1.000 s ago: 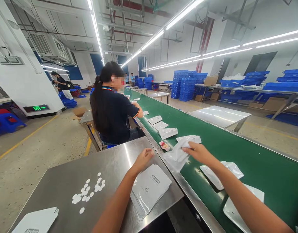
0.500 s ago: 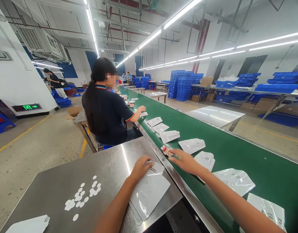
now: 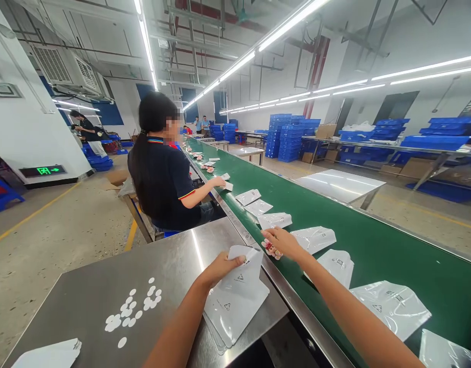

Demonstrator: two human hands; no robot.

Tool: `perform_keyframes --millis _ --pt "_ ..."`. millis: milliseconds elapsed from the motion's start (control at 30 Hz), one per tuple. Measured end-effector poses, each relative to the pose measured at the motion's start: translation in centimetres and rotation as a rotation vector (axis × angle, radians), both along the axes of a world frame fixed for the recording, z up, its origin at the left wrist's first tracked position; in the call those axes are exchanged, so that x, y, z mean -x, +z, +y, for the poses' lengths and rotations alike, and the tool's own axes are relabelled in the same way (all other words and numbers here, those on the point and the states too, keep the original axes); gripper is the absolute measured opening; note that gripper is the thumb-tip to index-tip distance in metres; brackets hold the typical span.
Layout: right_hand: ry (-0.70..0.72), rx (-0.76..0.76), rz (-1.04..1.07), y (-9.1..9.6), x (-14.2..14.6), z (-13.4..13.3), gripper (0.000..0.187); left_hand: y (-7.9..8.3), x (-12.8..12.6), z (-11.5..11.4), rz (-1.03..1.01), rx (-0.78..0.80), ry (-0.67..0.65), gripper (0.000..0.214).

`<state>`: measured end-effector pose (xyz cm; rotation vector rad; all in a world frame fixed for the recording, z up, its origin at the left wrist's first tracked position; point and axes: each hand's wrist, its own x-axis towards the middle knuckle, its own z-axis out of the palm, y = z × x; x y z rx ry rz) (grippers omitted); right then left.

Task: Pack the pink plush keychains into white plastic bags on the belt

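Note:
My left hand [image 3: 222, 268] pinches the top white plastic pouch [image 3: 241, 278], printed with a recycling mark, its upper end raised a little. More such pouches lie stacked under it at the corner of the metal table. Over the green conveyor belt, my right hand [image 3: 282, 242] reaches with fingers stretched above a small plush doll [image 3: 272, 249] in pink and red. The fingers partly cover the doll; whether they touch it is hard to tell. Just beyond my right hand lies a flat white pouch [image 3: 314, 239] on the belt.
Round white stickers or discs [image 3: 130, 309] are scattered on the metal table [image 3: 174, 255], with another white stack [image 3: 49, 354] at its near left. A co-worker [image 3: 162, 168] sits ahead beside the belt [image 3: 365, 240], one hand at pouches. A metal rail [image 3: 283, 291] edges the belt.
Pouches and doll on the belt have shifted toward me and to the right. My right hand has come over the doll. The pouch under my left hand has been lifted at its top end.

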<state>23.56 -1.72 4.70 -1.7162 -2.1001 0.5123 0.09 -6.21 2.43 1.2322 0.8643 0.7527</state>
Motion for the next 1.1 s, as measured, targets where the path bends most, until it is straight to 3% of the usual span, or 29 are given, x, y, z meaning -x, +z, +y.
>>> perform_keyframes --millis 133,267,400,467,533,733,833,933,1000,1100 --pt "0.010 0.120 -0.074 -0.3 -1.3 2.8 0.021 -0.5 -0.8 -0.2 -0.092 -0.022 0.054 0.037" --pt "0.034 0.060 0.004 0.7 -0.5 2.4 0.025 -0.1 -1.2 -0.4 -0.103 -0.064 0.075 0.038" --pt "0.004 -0.111 0.385 3.9 0.8 -0.6 0.038 0.2 -2.0 -0.5 -0.017 -0.191 0.110 0.036" --pt "0.018 -0.147 0.644 5.2 1.5 -2.2 0.039 0.4 -2.5 -0.5 0.027 -0.255 0.136 0.035" --pt "0.055 -0.147 0.736 5.9 2.1 -3.5 0.037 0.6 -2.8 -0.6 0.043 -0.275 0.148 0.036" --pt "0.164 -0.216 0.437 5.0 2.6 -6.0 0.023 1.7 -3.3 -1.1 0.077 -0.339 0.069 0.036" --pt "0.218 -0.404 0.218 4.9 2.6 -7.2 0.020 2.2 -3.4 -1.2 0.070 -0.338 0.054 0.037" --pt "0.308 -0.549 0.019 5.1 2.6 -8.4 0.031 2.8 -4.1 -1.3 0.109 -0.417 0.056 0.028" --pt "0.339 -0.504 -0.056 5.5 2.4 -9.1 0.038 3.2 -4.9 -1.7 0.217 -0.521 0.050 0.018" --pt "0.415 -0.269 0.015 5.9 1.2 -9.6 0.040 3.7 -6.0 -2.2 0.269 -0.585 -0.036 0.020"
